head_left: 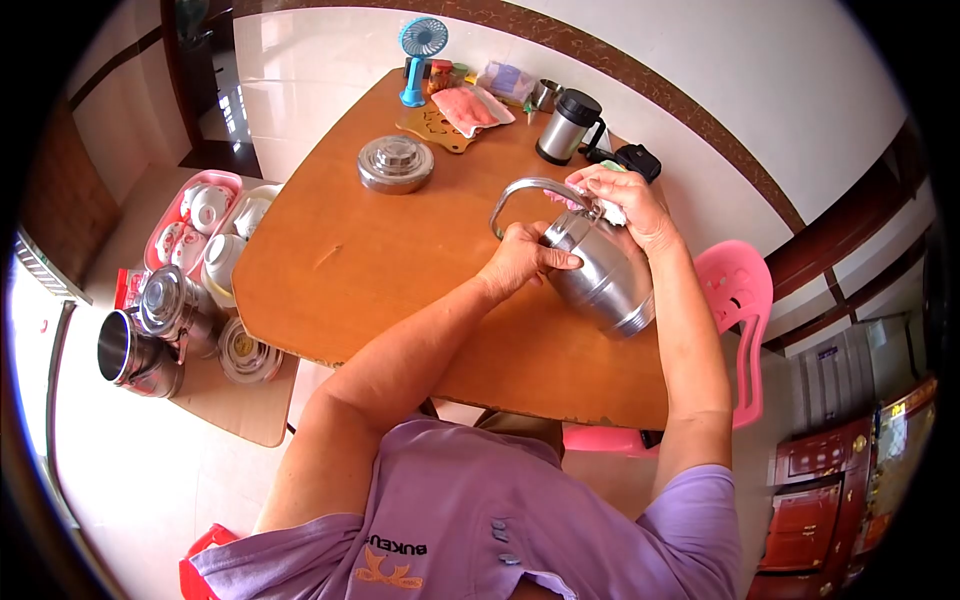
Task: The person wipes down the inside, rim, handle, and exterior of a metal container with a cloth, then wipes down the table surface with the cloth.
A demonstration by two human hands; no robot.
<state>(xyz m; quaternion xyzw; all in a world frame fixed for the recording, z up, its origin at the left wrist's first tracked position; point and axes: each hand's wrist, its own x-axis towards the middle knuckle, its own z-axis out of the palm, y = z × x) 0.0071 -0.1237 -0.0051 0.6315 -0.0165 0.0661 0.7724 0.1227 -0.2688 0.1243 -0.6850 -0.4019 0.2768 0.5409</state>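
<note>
A shiny stainless steel kettle [600, 270] with an arched handle [530, 186] is tilted over the right part of the wooden table. My left hand [522, 260] grips its side, with the thumb lying along the metal. My right hand [630, 205] holds a pink and white cloth [612, 212] against the kettle near the base of the handle. Part of the cloth is hidden under my fingers. A round, stepped steel lid or container [395, 165] rests on the table further left, apart from both hands.
At the table's [330, 290] back are a blue fan [413, 60], a pink packet [472, 108] and a steel mug with black lid [570, 127]. A lower table at left bears bowls [208, 208] and steel pots [140, 355]. A pink chair [738, 290] stands right.
</note>
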